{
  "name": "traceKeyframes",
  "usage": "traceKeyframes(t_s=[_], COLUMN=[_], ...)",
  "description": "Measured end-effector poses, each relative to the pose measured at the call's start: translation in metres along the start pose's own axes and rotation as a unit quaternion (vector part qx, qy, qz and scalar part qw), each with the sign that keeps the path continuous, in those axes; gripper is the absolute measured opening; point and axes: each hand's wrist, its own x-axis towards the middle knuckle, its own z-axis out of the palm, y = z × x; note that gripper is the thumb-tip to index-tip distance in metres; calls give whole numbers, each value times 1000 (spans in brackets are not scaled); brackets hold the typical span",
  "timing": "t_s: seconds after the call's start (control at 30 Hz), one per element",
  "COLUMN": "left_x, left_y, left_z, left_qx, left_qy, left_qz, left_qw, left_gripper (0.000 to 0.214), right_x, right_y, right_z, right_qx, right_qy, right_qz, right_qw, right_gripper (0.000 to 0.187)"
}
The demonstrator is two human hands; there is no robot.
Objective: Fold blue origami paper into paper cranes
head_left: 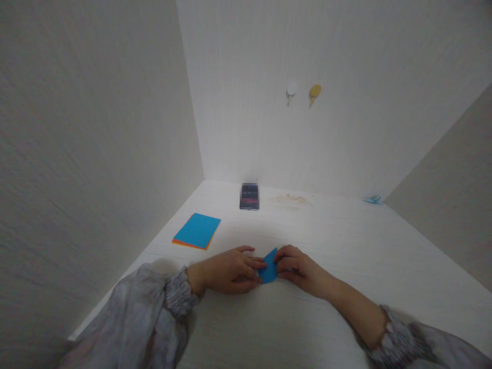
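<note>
A small folded piece of blue paper [270, 267] lies on the white table between my hands, one pointed corner directed away from me. My left hand [240, 270], with a ring on one finger, rests on its left part, fingers pressing it against the table. At the right edge my right hand [295, 265] pinches the paper between thumb and curled fingers. Parts of the paper's left and right edges are hidden under the fingers.
To the left lies a stack of coloured paper sheets [198, 230], blue on top. A dark phone-like object [249, 197], blurred, stands by the back wall. A light-blue folded paper [372, 199] sits in the far right corner. White [291, 90] and yellow hooks [315, 91] hang on the wall.
</note>
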Motion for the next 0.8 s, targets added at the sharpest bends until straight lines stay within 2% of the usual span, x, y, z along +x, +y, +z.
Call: traceKeyframes(t_s=[0.2, 0.33, 0.8], left_x=[2, 2, 5], left_y=[3, 4, 7], left_z=[-2, -2, -4], left_qx=[9, 5, 18], left_qy=[-24, -12, 1], left_qz=[-5, -2, 7], left_qw=[1000, 1000, 1000], left_gripper=[21, 18, 13], right_x=[3, 5, 9], right_y=[-3, -5, 0], right_z=[4, 6, 15], right_qx=[-12, -10, -99], right_qy=[17, 28, 46], right_qz=[0, 17, 50], right_qw=[1000, 999, 993], right_gripper=[10, 10, 10])
